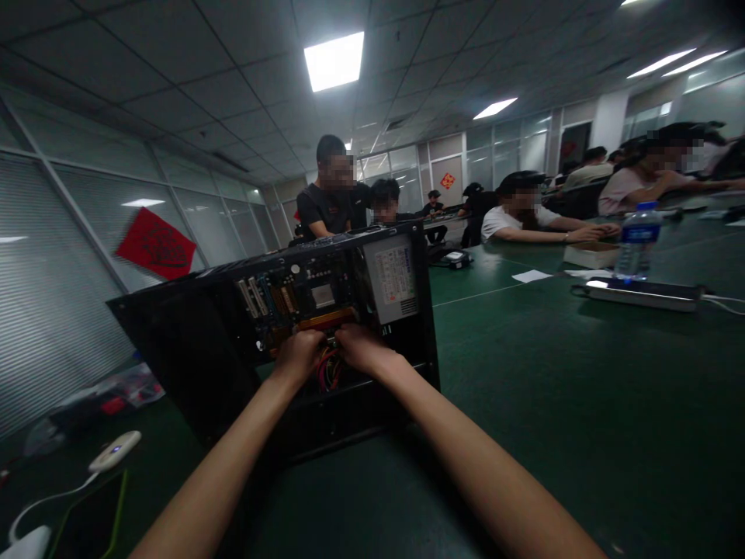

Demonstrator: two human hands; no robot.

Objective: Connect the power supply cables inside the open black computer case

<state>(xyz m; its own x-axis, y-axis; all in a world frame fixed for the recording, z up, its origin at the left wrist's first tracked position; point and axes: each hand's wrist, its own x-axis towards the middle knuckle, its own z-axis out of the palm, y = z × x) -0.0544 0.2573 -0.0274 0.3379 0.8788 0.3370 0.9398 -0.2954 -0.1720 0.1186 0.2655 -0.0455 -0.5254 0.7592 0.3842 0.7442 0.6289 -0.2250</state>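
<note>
An open black computer case [157, 334] stands on the green table in front of me. Inside are a motherboard [343, 278] with several card slots and a silver power supply [391, 276] at the upper right. My left hand [300, 354] and my right hand [362, 349] are inside the case, close together at the lower edge of the motherboard. Both are closed, with the fingers bent inward, and what they pinch is hidden. A bundle of coloured cables [329, 373] hangs between and just below them. An orange-brown strip of slots [326, 319] lies just above the hands.
On the right stand a water bottle [639, 241] and a long power strip [640, 295], with a small box [592, 255] behind. A phone [90, 516], a white cabled device [116, 452] and plastic bags [125, 390] lie left. Several people sit or stand around the tables.
</note>
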